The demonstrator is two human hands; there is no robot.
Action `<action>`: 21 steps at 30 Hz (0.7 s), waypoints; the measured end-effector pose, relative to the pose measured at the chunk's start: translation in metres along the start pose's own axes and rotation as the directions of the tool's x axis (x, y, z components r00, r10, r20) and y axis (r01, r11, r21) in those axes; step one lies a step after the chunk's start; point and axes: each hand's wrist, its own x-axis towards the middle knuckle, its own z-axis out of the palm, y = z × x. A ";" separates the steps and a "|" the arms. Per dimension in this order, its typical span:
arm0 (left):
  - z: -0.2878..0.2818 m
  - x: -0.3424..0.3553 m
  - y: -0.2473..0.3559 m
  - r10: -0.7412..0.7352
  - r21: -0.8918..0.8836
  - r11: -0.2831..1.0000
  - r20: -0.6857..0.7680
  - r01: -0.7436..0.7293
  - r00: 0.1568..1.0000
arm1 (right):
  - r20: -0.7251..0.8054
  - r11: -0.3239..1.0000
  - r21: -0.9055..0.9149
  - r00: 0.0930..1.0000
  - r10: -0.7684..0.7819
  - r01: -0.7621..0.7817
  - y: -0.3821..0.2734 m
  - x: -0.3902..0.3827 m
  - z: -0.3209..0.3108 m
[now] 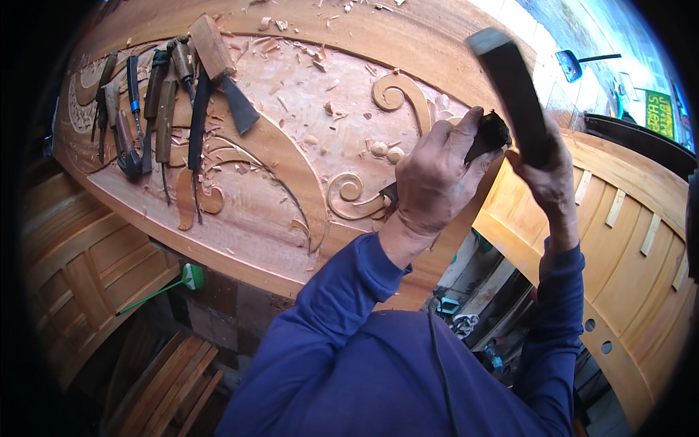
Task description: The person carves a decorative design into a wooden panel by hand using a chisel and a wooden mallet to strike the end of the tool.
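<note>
My left hand (435, 175) is closed around a carving chisel, whose dark wrapped handle end (489, 137) sticks out above the fist. A bit of dark metal (391, 194) shows below that fist, by a carved scroll; my hand hides the rest. With my right hand (547, 175) I grip a long, dark, squared bar used like a mallet (513, 95), raised beside the chisel's handle end. Both hands are over the right part of a wooden panel (320, 146) with carved scrolls (349, 191) in relief. Wood shavings (333, 111) lie scattered on its lowered ground.
Several chisels and gouges (151, 109) lie at the panel's left, beside a tool with a wooden block and dark flat blade (239, 105). Another wooden panel (611, 240) stands at right. A green brush (191, 276) and stacked slats (171, 382) are below left. A vehicle mirror (570, 65) shows far right.
</note>
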 end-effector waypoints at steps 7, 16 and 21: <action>-0.001 -0.001 0.000 0.000 0.037 0.999 0.016 0.000 1.000 | 0.004 0.987 -0.111 0.993 0.117 -0.115 0.001 -0.014 0.006; -0.002 -0.003 0.000 0.001 0.057 0.998 0.057 -0.004 0.998 | -0.006 0.993 -0.096 0.997 0.073 -0.073 0.004 -0.021 0.009; -0.001 -0.004 -0.003 0.011 0.048 0.999 0.035 -0.012 0.999 | -0.256 0.982 0.044 0.948 0.189 -0.184 0.002 -0.012 -0.005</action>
